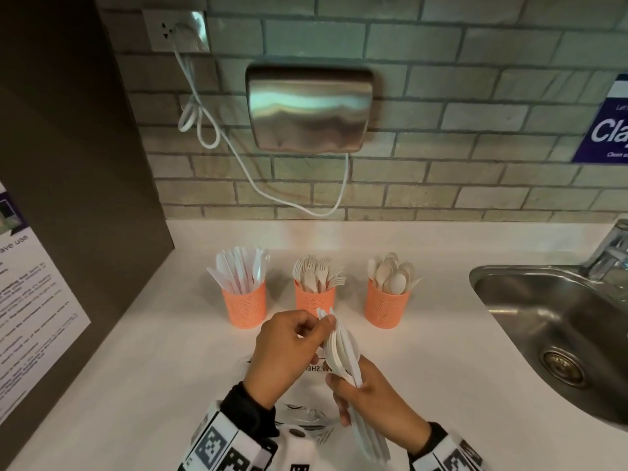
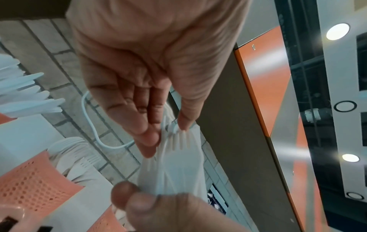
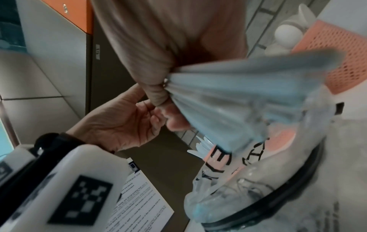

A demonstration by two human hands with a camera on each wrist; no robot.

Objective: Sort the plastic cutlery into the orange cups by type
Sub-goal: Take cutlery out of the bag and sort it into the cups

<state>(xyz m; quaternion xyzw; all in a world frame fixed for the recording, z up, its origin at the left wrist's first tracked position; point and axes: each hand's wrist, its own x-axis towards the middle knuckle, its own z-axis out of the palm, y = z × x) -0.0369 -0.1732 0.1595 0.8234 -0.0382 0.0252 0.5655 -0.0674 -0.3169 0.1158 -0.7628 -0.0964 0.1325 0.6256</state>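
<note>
soft indoor light, glare on the steel dryer [image 1: 309, 110] (wrist views blurred, edges warped).

The blue sign on the brick wall [image 1: 608, 124] shows the big white letters "Cla". The white paper sheet on the dark side panel [image 1: 30, 300] reads "ave use". Its small print is too blurry to read.

A small kitchen corner with a white counter [image 1: 170, 362] and a grey brick wall [image 1: 441, 96].

A steel dispenser [image 1: 309, 110] hangs on the wall, and a white cable [image 1: 238, 154] goes from it to a socket [image 1: 175, 30] at the upper left. A dark panel [image 1: 68, 147] with a printed notice [image 1: 30, 300] stands on the left. A steel sink [image 1: 557, 321] with a tap [image 1: 611, 249] is on the right, under a blue sign [image 1: 608, 127]. Round lamps [image 2: 337, 31] shine in the ceiling.
</note>
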